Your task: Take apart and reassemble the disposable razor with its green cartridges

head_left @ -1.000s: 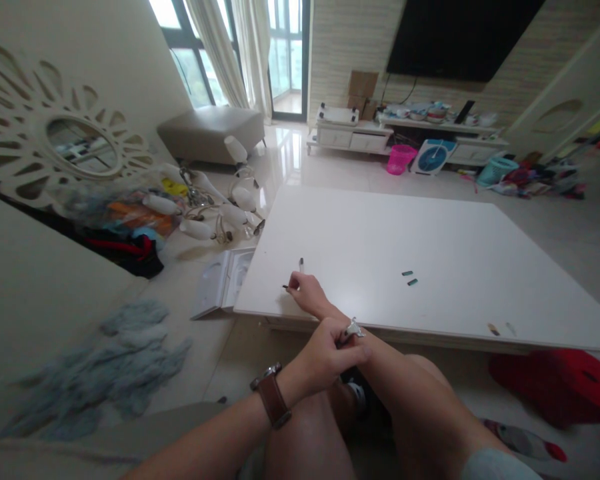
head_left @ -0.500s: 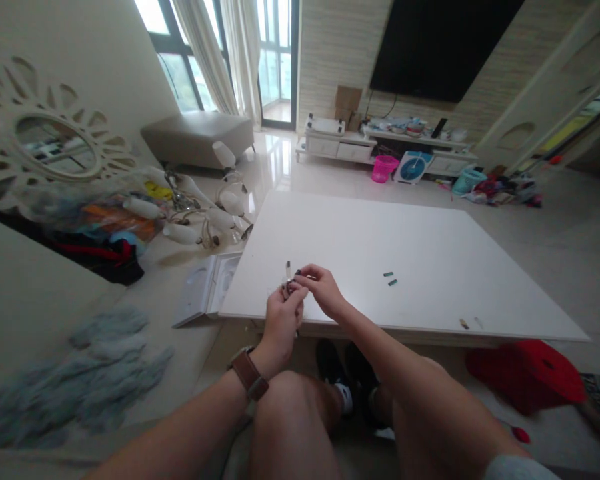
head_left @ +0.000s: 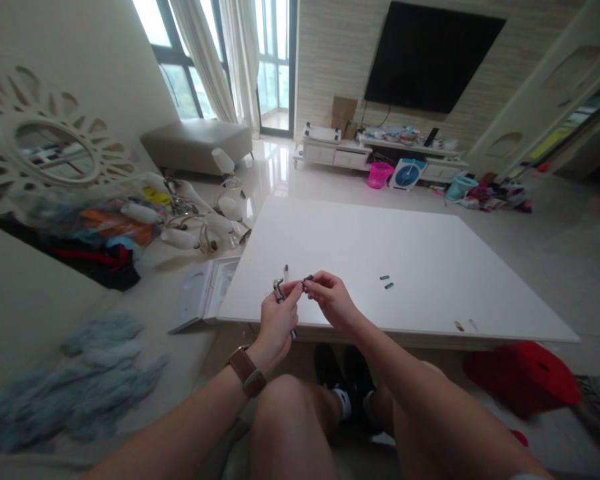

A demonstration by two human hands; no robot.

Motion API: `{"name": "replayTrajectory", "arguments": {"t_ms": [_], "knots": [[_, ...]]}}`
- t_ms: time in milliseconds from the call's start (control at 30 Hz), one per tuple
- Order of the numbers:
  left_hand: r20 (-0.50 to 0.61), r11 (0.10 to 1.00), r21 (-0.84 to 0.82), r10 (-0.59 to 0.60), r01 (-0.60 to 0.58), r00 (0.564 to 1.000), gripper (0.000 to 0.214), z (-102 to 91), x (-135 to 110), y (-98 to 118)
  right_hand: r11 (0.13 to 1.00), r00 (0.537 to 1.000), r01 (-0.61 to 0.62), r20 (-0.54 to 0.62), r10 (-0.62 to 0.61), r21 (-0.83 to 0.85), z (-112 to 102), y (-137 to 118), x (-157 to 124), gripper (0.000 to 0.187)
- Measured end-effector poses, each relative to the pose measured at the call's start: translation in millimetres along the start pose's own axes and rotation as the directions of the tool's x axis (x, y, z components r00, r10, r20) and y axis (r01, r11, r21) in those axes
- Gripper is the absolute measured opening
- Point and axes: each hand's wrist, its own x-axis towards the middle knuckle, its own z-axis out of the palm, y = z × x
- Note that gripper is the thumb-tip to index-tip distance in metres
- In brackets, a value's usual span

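Observation:
My left hand point(head_left: 279, 319) is closed around a slim silver-and-black tool point(head_left: 279, 291) with a bent head; its dark lower end sticks out below the fist. Between the fingertips of my right hand point(head_left: 330, 297) is a small dark piece point(head_left: 308, 279), too small to name. The fingertips of both hands meet at this piece, above the near edge of the white table point(head_left: 410, 247). Just beyond the left hand lies a small pale stick with a dark tip point(head_left: 287, 272). To the right of the hands lie two small dark-green strips point(head_left: 387, 281).
A small brown-and-dark piece point(head_left: 459, 326) and a clear piece point(head_left: 473, 325) lie near the table's front edge. An open white box point(head_left: 200, 293) leans at the table's left, by a lamp with several white shades point(head_left: 180, 238). A red stool point(head_left: 523, 380) stands at right.
My right hand has drawn slightly right with the small dark piece. The silver bent head in my left hand now shows clear of the right fingers. The view has shifted slightly.

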Motion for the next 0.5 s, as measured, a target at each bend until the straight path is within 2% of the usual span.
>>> {"name": "replayTrajectory", "arguments": {"t_ms": [100,233,500], "knots": [[0.015,1.000,-0.025,-0.002,0.002,1.000,0.050,-0.6,0.9,-0.1,1.000,0.999,0.025,0.026,-0.024,-0.015,1.6,0.9,0.9,0.017],[0.039,0.998,-0.064,-0.025,0.028,0.999,0.053,-0.6,1.4,0.8,1.000,0.997,0.006,0.078,-0.006,0.004,2.7,2.1,0.9,0.028],[0.076,0.996,-0.079,-0.044,0.050,0.996,0.052,-0.7,0.0,-1.3,0.999,0.993,0.037,0.110,-0.037,0.002,-0.3,3.7,2.2,0.023]]}}
